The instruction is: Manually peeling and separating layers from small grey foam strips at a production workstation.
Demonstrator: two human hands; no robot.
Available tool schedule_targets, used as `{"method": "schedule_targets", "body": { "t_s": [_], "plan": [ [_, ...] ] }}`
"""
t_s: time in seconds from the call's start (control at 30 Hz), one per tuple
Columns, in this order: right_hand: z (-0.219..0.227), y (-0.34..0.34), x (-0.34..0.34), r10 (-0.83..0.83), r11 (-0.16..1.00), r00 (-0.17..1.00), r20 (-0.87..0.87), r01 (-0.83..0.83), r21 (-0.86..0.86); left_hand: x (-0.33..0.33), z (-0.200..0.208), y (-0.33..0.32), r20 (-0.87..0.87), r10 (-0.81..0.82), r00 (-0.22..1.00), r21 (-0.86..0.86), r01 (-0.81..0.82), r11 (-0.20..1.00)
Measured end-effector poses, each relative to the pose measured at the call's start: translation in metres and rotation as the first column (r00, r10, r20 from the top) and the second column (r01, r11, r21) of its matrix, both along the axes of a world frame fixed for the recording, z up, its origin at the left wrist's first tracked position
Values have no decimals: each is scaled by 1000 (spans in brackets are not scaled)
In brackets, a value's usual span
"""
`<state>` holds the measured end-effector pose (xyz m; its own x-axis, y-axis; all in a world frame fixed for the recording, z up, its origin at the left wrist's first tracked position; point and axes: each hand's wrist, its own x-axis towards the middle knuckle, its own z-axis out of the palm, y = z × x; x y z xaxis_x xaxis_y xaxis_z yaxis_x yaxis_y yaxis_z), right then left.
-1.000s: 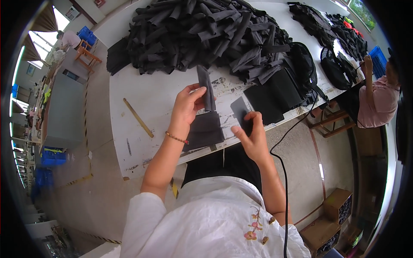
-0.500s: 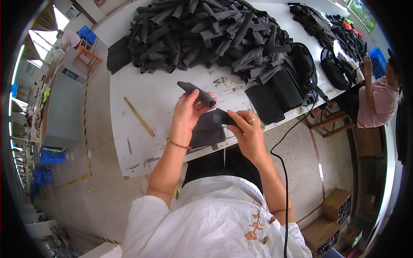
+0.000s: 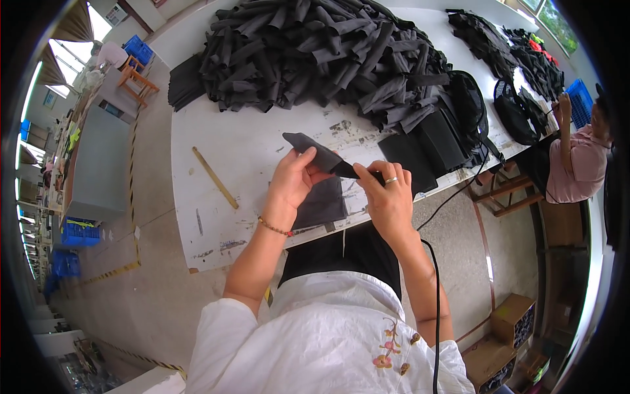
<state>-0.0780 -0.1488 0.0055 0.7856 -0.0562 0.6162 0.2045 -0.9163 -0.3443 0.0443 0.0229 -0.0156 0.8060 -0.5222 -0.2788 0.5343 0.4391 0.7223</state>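
The two hands were close together above the near part of the tabletop point(image 3: 246, 148), both occupied. The left hand point(image 3: 293, 178) pinched a narrow dark fabric piece point(image 3: 310, 150) between the thumb on top and the fingers beneath, so that the piece slanted from beyond that hand down toward the right one. The right hand point(image 3: 388, 200), with a ring point(image 3: 391, 180) on one finger, had its thumb and fingers closed on a dark flat piece point(image 3: 348, 171), whose far end met the near end of the fabric piece; whether it reached inside could not be told.

Directly below the hands, near the edge, lay a dark rectangular layer of material point(image 3: 323, 203). To the left of the left hand, a slim yellowish strip point(image 3: 215, 177) lay aslant, well apart from it. A beaded bracelet point(image 3: 275, 228) circled the left wrist.

Beyond both hands rose a big heap of dark, rolled-looking fabric pieces point(image 3: 321, 56), with a neater dark stack point(image 3: 185, 82) at its left end. Just beyond the right hand and to its right lay flat black sheets point(image 3: 408, 157), then a black bag point(image 3: 467, 102). A black cable point(image 3: 431, 253) ran past the right wrist. Farther right sat another person in a pink top point(image 3: 576, 161).
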Motion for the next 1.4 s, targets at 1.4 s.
{"method": "schedule_targets", "body": {
  "t_s": [1.4],
  "plan": [
    [-23, 18, 7, 289, 927, 957, -3, -279, 250, -52, -15, -37, -197, 149, 969, -420, -221, 880]
  ]
}}
